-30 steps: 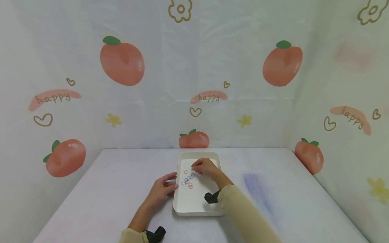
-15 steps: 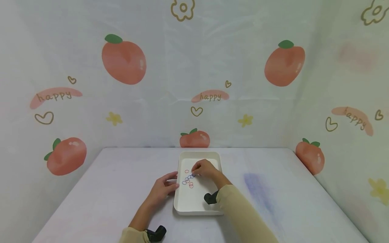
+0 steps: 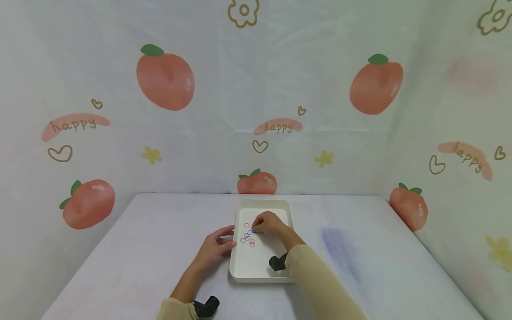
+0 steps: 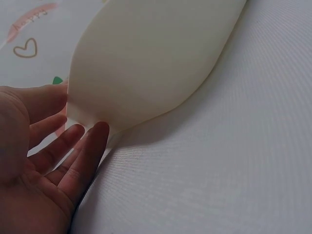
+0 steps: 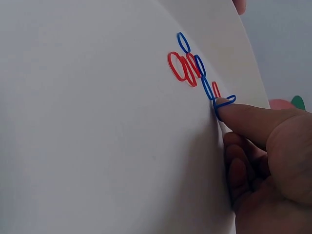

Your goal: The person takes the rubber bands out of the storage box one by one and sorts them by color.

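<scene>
A white rectangular tray lies on the table and holds several small red and blue rubber bands. My right hand reaches into the tray, its thumb and fingers pinching a blue rubber band that sticks up at the thumb tip. Beside it, red rubber bands and other blue rubber bands lie in a loose, partly overlapping row. My left hand touches the tray's left side with loosely extended fingers. In the left wrist view, its fingertips rest against the tray's outer wall.
The white table spreads around the tray, with a blue smudge printed on its right. A white curtain with fruit prints stands behind and at both sides. Black wrist cameras sit at both cuffs.
My right hand has come slightly down and nearer to the blue rubber bands, and now pinches one. My left hand stays at the tray's side.
</scene>
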Tool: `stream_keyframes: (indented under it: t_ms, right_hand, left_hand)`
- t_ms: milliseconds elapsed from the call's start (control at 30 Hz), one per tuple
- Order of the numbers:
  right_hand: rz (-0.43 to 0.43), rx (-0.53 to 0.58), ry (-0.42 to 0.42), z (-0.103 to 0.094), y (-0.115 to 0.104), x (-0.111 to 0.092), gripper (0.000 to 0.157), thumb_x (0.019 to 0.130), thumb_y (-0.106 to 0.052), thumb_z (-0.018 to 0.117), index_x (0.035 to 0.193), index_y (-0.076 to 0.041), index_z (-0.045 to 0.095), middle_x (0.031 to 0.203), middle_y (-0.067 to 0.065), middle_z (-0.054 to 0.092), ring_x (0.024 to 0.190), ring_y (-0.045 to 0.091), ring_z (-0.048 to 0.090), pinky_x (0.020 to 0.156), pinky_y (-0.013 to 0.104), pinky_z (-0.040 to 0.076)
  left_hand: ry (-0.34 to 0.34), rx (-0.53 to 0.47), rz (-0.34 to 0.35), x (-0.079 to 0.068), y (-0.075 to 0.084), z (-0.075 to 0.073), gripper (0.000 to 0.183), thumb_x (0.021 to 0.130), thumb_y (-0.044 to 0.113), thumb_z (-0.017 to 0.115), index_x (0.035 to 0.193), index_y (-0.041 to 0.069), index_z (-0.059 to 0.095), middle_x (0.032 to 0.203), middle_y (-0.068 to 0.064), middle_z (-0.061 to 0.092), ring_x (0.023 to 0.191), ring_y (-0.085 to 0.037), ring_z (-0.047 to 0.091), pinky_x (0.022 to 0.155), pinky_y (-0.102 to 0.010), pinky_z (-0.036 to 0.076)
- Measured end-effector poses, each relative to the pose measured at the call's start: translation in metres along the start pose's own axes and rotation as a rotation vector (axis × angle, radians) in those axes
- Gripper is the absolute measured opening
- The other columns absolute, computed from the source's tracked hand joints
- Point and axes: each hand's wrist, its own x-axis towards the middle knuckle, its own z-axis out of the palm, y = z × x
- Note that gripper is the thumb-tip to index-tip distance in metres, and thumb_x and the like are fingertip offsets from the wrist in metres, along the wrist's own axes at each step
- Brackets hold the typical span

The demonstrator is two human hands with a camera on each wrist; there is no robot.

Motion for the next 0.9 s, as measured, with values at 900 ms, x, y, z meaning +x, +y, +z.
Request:
stream_keyframes:
  t_ms: [900]
  right_hand:
    - [-0.020, 0.037, 0.033, -0.001, 0.004, -0.001, 0.006, 0.086, -0.010, 0.074, 0.082, -0.006, 0.072, 0.075, 0.001, 0.062, 0.070, 0.015, 0.053, 0.061, 0.024, 0.043]
  left_hand:
    - [0.003, 0.004, -0.014, -0.002, 0.003, 0.000, 0.053, 0.089, 0.011, 0.070, 0.138, 0.001, 0.051, 0.129, -0.021, 0.058, 0.105, -0.032, 0.064, 0.079, -0.039, 0.055]
